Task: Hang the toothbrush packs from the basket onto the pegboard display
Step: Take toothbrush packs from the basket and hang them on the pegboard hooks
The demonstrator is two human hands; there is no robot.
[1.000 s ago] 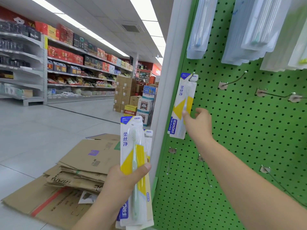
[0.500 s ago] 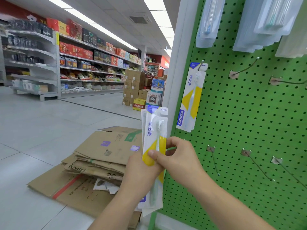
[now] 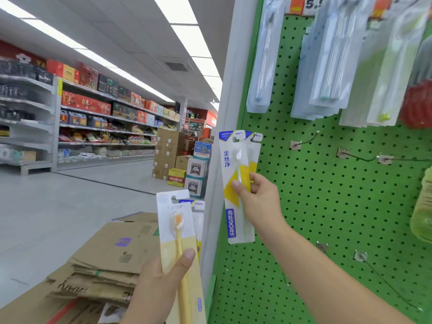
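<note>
My right hand (image 3: pixel 258 202) pinches a white-and-yellow toothbrush pack (image 3: pixel 233 174) and holds it up against the left side of the green pegboard (image 3: pixel 327 206). Its top overlaps an identical pack (image 3: pixel 254 148) hanging on a hook there. My left hand (image 3: pixel 159 286) grips a stack of packs low in the middle; the front one is a pale yellow pack (image 3: pixel 177 232) with an orange brush, and a blue-topped pack (image 3: pixel 197 206) shows behind it. No basket is in view.
Several bare hooks (image 3: pixel 304 142) stick out of the pegboard to the right and below. Clear toothbrush packs (image 3: pixel 327 66) hang along the top. Flattened cardboard (image 3: pixel 109 260) lies on the floor at the left. A white post (image 3: pixel 224 113) edges the board. Store shelves line the aisle.
My right hand took a white-and-yellow pack from the stack in my left hand and raised it to the hanging pack on the pegboard. A pale yellow pack now fronts the stack.
</note>
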